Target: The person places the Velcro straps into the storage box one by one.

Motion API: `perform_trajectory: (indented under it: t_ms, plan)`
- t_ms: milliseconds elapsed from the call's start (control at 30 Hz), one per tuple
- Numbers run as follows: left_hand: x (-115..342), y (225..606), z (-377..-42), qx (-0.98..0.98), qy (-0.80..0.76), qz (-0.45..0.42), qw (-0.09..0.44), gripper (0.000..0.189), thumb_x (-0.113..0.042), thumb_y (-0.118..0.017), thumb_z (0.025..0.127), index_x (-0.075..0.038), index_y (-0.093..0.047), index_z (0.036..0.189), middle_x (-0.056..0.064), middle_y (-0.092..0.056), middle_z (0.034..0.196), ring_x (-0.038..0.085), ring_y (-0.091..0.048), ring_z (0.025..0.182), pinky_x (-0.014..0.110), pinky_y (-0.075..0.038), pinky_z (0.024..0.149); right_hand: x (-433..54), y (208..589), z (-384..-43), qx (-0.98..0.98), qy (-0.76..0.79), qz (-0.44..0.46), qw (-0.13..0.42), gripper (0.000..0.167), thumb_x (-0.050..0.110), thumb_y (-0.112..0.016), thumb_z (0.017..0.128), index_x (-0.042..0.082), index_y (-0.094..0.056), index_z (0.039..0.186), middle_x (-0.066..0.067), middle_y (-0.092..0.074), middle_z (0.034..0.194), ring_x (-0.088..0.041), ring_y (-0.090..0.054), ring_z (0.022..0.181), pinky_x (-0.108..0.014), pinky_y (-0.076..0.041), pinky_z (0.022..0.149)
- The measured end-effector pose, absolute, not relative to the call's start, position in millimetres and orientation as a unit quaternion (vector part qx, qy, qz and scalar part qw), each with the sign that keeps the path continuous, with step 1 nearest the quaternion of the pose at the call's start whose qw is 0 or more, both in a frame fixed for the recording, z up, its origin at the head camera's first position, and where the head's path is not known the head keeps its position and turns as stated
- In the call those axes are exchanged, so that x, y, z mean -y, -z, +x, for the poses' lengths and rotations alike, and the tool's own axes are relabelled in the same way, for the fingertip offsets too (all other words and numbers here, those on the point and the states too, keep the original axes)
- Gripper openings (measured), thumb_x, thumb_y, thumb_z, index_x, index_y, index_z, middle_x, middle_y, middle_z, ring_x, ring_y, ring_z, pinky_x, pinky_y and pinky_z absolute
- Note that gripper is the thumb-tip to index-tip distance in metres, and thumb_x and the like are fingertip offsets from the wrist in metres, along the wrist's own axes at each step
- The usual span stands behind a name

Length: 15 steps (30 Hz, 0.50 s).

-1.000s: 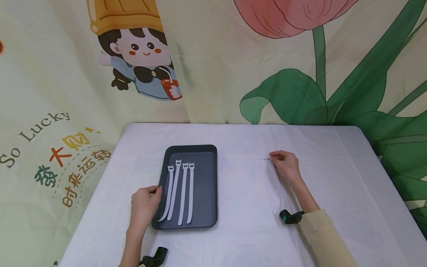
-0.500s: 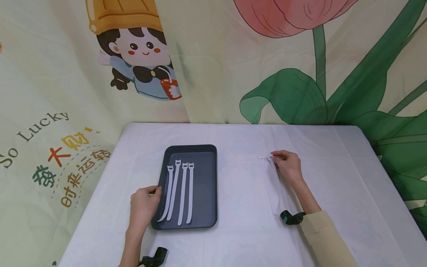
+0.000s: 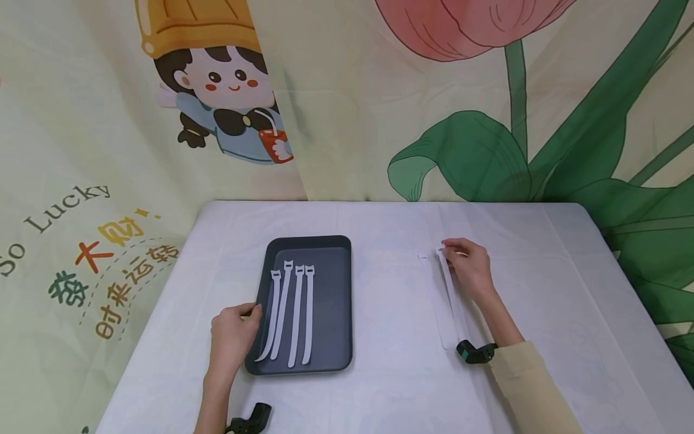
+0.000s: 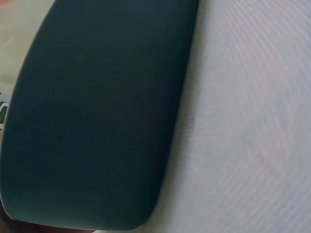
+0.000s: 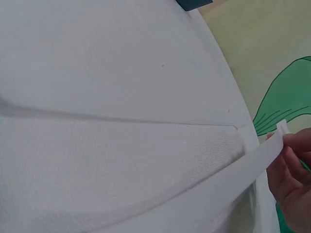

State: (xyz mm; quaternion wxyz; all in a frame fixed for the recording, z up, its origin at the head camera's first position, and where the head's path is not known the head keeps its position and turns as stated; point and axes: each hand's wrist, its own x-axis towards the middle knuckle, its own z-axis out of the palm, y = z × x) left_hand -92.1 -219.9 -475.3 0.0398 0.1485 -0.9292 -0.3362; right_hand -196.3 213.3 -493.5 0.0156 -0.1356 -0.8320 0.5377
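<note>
My left hand (image 3: 233, 337) grips the left rim of a dark grey tray (image 3: 333, 301); the tray's outer wall (image 4: 97, 107) fills much of the left wrist view. In the tray lie several white cable ties (image 3: 296, 319) with slotted heads, side by side lengthwise. On the right, my right hand (image 3: 470, 268) pinches another white cable tie (image 3: 449, 289) at its head end, between thumb and fingertips. In the right wrist view, this cable tie (image 5: 218, 194) slants down from the hand (image 5: 291, 179), its head raised.
A white cloth (image 3: 390, 386) covers the table. Left of the held tie, a faint pale strip outline (image 3: 434, 307) shows on the cloth. Black wrist cameras (image 3: 476, 352) sit on both wrists. A printed curtain (image 3: 347, 102) hangs behind the table's far edge.
My right hand has moved slightly right and up, lifting the head of the white cable tie, whose length now shows more clearly. The left hand keeps its grip on the tray.
</note>
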Motion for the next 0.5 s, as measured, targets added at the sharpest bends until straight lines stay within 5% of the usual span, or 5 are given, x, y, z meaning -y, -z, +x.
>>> perform_trajectory:
  t_ms: [500]
  plan:
    - [223,478,-92,0.927,0.345,0.144,0.029,0.033,-0.016,-0.059,0.100,0.010,-0.072,0.117,0.030,-0.074,0.107,0.032,-0.072,0.081,0.030,-0.050,0.058,-209,479,-195,0.818,-0.562,-0.127,-0.003,0.029,0.016,-0.061,0.103,0.007,-0.066,0.131,-0.017,-0.068,0.125,-0.027,-0.067,0.095,-0.029,-0.060,0.074]
